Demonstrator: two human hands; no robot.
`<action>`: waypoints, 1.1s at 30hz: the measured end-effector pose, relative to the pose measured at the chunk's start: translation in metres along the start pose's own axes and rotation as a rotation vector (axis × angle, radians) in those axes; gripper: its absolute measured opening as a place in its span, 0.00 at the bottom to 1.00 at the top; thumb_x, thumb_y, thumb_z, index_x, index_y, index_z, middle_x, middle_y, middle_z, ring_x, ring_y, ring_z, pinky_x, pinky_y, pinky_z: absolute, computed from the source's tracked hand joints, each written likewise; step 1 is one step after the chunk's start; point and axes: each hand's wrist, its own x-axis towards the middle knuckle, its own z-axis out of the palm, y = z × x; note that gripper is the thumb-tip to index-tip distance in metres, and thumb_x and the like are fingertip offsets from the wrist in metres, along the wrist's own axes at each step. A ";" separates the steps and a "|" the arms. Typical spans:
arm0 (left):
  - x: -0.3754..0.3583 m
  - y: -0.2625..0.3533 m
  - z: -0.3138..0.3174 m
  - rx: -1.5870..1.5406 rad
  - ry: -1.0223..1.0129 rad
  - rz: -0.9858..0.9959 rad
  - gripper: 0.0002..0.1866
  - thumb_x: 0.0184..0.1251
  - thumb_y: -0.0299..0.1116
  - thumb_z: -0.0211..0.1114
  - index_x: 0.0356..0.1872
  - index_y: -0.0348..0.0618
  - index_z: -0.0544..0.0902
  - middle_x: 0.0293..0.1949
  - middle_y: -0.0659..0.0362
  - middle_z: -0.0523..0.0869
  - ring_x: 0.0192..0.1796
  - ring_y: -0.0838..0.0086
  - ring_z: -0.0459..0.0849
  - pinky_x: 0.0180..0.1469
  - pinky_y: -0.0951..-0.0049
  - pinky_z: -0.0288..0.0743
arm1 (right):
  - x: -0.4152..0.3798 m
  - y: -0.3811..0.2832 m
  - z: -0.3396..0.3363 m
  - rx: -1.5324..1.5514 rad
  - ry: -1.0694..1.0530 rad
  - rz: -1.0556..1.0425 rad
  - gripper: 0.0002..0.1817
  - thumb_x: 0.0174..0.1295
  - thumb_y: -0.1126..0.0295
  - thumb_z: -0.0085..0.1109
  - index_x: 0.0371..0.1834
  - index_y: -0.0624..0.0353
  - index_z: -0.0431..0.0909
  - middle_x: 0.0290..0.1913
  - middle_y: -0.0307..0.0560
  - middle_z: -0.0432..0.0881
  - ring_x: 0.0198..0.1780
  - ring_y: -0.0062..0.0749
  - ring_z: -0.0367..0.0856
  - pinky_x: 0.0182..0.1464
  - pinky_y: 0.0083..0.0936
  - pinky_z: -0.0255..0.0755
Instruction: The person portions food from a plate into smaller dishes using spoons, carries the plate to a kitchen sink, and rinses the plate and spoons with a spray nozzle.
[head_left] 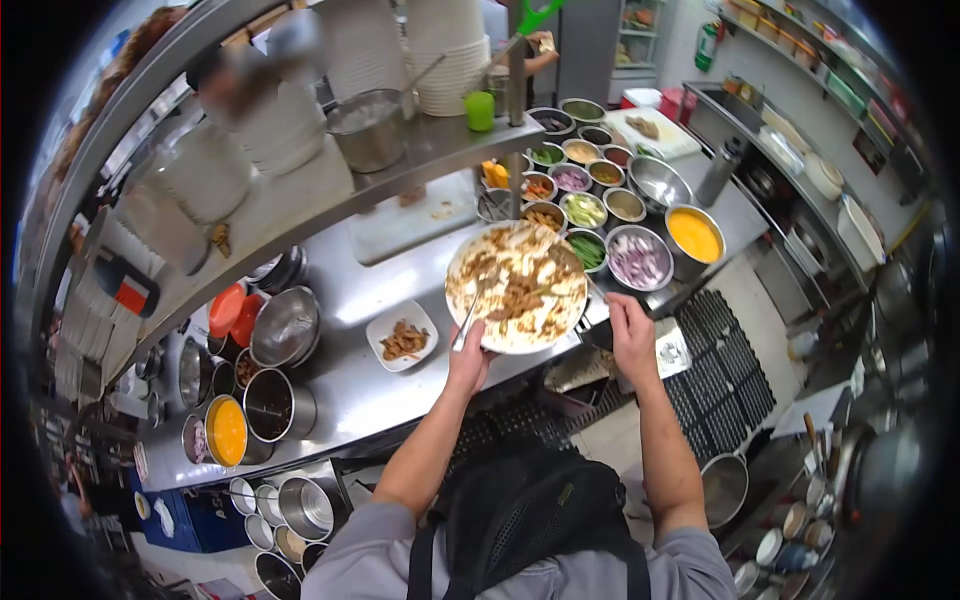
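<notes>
A large round white plate [516, 288], smeared with brown and white food, is held up over the counter's front edge. My left hand [468, 360] grips its lower left rim, and a metal spoon [468, 318] lies along the rim by the thumb. To the right of the plate, my right hand [629, 328] is closed around a thin utensil whose tip points at the plate; its exact kind is too small to tell. A square white bowl [402, 337] with brown pieces stands on the counter, left of the plate.
Metal bowls of chopped onion [640, 258] and yellow liquid [694, 235] stand right of the plate. A white cutting board [415, 220] lies behind it. More pots, one with yellow liquid [228, 430], are at the left. A steel shelf [330, 190] crosses above the counter.
</notes>
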 end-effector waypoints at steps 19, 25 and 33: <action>0.010 -0.045 0.091 0.003 -0.214 -0.125 0.25 0.78 0.37 0.58 0.70 0.47 0.62 0.61 0.55 0.78 0.57 0.67 0.84 0.52 0.61 0.86 | -0.037 0.023 -0.052 -0.004 -0.025 0.278 0.11 0.72 0.69 0.53 0.48 0.66 0.81 0.27 0.43 0.81 0.29 0.20 0.76 0.32 0.23 0.71; -0.031 -0.041 0.031 -0.019 0.064 -0.038 0.25 0.77 0.34 0.57 0.70 0.49 0.61 0.61 0.54 0.78 0.58 0.65 0.83 0.52 0.59 0.85 | -0.034 0.034 -0.026 0.175 -0.451 0.253 0.12 0.70 0.69 0.58 0.52 0.62 0.80 0.31 0.45 0.86 0.32 0.21 0.82 0.36 0.23 0.76; -0.068 -0.067 -0.031 0.033 0.302 0.146 0.26 0.77 0.36 0.58 0.72 0.53 0.62 0.63 0.57 0.77 0.58 0.65 0.82 0.49 0.56 0.84 | -0.036 0.069 0.029 0.195 -0.911 0.287 0.16 0.72 0.71 0.53 0.59 0.64 0.73 0.35 0.43 0.85 0.28 0.23 0.82 0.34 0.23 0.78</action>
